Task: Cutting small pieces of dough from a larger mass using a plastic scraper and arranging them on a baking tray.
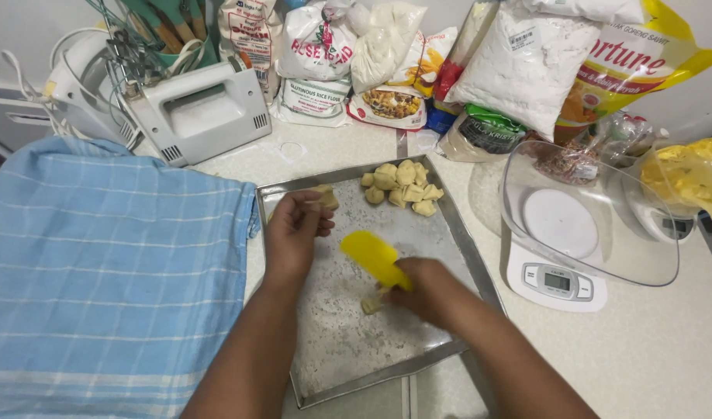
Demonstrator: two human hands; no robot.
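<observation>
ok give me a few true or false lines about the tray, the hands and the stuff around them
1. The right hand holds a yellow scraper. True.
2. The left hand holds a dough piece. True.
3. The dough pile sits at the metal tray's near edge. False: it lies at the far end.
4. The kitchen scale stands left of the tray. False: right; a blue striped cloth lies left.
5. The hand mixer is red. False: white.

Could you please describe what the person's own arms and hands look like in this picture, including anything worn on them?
Both forearms are bare right to the bottom edge, with no sleeves in view. The left hand and right hand wear no gloves, and no rings, watch or bracelet can be seen.
</observation>
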